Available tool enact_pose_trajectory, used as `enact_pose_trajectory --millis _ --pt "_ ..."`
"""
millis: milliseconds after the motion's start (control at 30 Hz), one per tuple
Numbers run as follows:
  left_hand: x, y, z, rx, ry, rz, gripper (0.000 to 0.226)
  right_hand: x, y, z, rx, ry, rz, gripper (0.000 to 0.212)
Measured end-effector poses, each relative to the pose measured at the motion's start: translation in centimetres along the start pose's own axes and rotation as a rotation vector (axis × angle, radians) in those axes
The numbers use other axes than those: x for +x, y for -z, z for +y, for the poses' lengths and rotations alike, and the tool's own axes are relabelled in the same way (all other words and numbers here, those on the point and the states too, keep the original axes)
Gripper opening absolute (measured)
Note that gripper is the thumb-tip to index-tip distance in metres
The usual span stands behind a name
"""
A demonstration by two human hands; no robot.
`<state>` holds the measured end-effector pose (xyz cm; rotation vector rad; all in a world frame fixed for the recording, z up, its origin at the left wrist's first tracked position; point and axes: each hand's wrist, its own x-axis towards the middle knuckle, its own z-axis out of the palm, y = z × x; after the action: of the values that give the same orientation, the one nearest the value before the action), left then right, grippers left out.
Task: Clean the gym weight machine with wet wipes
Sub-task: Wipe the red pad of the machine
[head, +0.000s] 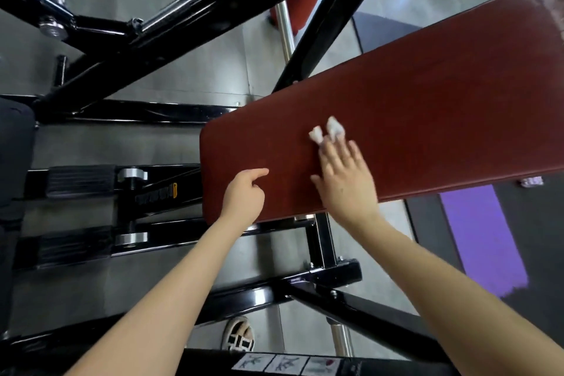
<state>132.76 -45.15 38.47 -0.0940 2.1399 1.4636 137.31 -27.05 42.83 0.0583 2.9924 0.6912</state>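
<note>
The right hand (345, 180) lies flat at the centre of the frame, fingers spread, pressing a white wet wipe (328, 131) onto the red pad (427, 94). Only two crumpled tips of the wipe show past the fingertips. The left hand (242, 192) rests on the pad's lower edge, index finger out, the other fingers curled under and holding nothing. The pad's upper right end is blurred and cut off. The black frame (213, 9) crosses the upper left.

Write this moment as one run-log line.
step: wipe pad | right hand: flat, presses wet wipe on red pad | left hand: index extended over pad, holds nothing
</note>
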Motion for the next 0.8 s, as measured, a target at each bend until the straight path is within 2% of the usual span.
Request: enact_pose_trajectory --millis 67,133,300,400,467,600,700,800 --pt "0.0 -0.7 1.6 0.012 -0.034 -0.019 0.048 -1.3 0.0 -0.2 -0.032 0.173 -0.052 0.054" --pt "-0.2 -1.8 3.2 0.019 -0.055 -0.036 0.049 -1.7 1.4 2.6 -0.030 0.245 -0.059 0.049" --pt "-1.3 -5.3 8.0 0.011 -0.114 -0.103 0.049 -2.1 5.4 12.8 -0.123 0.050 0.119 0.039" --pt "-1.6 -7.2 10.5 0.056 -0.150 -0.083 0.050 -3.5 7.0 16.0 -0.174 0.047 0.293 0.024" --pt "-1.6 -8.1 11.7 0.094 -0.174 -0.062 0.051 -4.0 7.6 16.6 -0.197 0.060 0.335 0.015" --pt "-1.5 -9.3 13.6 0.154 -0.276 -0.075 0.049 -1.9 7.7 17.7 -0.258 0.104 0.322 0.024" --pt "-1.4 -9.8 14.6 0.221 -0.348 -0.077 0.042 -0.3 7.5 18.5 -0.177 0.138 0.225 0.027" --pt "-0.9 -10.3 15.0 0.296 -0.331 -0.153 0.058 -0.9 7.1 18.2 -0.108 0.172 0.071 0.048"
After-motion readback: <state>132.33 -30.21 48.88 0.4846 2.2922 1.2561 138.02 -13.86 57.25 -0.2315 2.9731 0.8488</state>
